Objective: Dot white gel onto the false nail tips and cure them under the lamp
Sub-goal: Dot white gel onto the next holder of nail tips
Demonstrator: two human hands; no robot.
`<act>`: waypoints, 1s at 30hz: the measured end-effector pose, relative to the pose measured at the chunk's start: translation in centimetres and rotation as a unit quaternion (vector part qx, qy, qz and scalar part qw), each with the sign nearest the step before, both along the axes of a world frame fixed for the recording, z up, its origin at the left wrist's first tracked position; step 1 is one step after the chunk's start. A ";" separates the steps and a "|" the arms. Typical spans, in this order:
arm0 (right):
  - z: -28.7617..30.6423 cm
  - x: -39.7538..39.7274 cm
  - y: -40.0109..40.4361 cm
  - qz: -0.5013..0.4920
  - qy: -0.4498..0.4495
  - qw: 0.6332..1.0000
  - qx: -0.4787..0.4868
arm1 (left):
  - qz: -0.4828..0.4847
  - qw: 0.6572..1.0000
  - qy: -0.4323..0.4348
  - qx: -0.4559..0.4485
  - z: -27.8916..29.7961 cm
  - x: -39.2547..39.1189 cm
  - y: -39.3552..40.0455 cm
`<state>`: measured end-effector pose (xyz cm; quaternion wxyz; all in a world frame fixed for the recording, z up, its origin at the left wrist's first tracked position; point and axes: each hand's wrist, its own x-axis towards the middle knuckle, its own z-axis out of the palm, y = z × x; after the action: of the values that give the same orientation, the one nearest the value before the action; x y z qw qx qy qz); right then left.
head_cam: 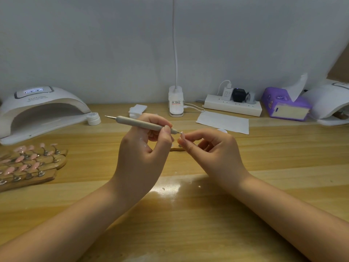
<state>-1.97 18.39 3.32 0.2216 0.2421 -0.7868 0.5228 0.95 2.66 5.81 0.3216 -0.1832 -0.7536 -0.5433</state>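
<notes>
Both forearms reach in from the near edge and meet above the middle of the bench (207,214). The left hand (143,148) has its grip clenched round a grey dotting pen (139,123), which lies nearly level with its tip pointing right. The right hand (213,148) pinches a small nail tip (182,136) between thumb and forefinger, touching the pen's tip. Pink nail tips on wooden holders (28,165) lie at near left, the curing lamp (41,110) beyond them at far left.

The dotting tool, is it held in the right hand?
No, the left hand grips the dotting tool.
</notes>
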 end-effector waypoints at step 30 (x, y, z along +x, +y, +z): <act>-0.1 0.0 0.1 0.008 -0.018 1.000 -0.019 | 0.004 0.999 0.018 0.048 0.4 0.1 -0.2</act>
<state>-2.01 18.53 3.26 0.2080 0.2349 -0.7783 0.5439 1.09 2.50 6.16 0.3456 -0.1747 -0.7214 -0.5741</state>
